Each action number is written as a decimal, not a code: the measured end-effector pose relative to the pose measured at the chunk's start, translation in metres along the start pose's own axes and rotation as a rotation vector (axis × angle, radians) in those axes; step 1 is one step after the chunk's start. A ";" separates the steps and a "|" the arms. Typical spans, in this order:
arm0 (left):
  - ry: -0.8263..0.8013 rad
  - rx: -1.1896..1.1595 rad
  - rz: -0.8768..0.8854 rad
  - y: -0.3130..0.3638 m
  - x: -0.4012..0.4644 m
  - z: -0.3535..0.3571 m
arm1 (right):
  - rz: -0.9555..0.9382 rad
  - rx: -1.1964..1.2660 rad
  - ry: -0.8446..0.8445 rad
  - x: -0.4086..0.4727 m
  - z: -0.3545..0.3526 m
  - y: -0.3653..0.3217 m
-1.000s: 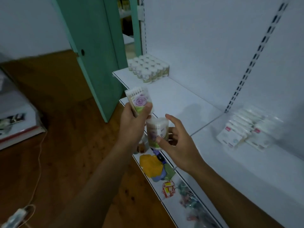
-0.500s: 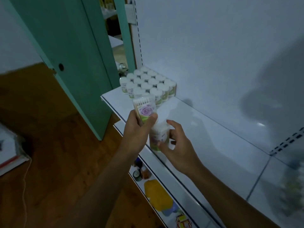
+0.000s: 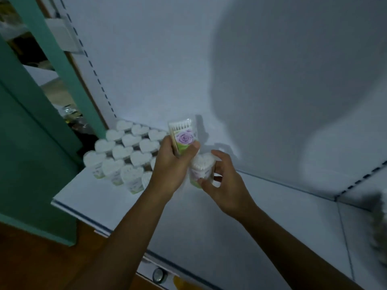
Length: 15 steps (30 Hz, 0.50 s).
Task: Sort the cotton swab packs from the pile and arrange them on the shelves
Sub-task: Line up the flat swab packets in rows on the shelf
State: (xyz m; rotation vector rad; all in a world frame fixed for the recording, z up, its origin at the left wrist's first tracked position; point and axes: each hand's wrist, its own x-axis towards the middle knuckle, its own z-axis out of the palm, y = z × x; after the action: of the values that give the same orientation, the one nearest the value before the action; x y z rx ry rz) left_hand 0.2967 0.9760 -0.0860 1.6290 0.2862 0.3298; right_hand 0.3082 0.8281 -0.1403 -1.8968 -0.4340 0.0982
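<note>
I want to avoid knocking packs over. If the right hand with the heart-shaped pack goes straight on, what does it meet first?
Probably the left hand, which holds a flat rose-print swab pack just ahead of the right hand and its heart-shaped pack; depth is unclear.

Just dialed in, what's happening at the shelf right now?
A person is stocking cotton swab packs. The left hand grips a flat rose-printed pack, held upright. The right hand holds a heart-shaped tub of swabs just above the white shelf. A block of matching heart-shaped tubs already stands at the shelf's left end. Neither held pack has been set down yet.
</note>
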 end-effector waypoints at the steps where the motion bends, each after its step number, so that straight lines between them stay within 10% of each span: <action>1: -0.028 0.007 0.001 0.000 0.011 -0.003 | 0.015 -0.015 0.048 0.006 0.005 0.001; 15: -0.227 -0.041 0.042 -0.004 0.097 -0.066 | 0.168 -0.183 0.396 0.060 0.063 0.028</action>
State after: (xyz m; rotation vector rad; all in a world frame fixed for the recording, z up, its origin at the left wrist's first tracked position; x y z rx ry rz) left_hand 0.3616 1.0737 -0.0813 1.6171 0.0728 0.1786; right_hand 0.3537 0.8962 -0.1810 -2.0690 -0.0137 -0.2100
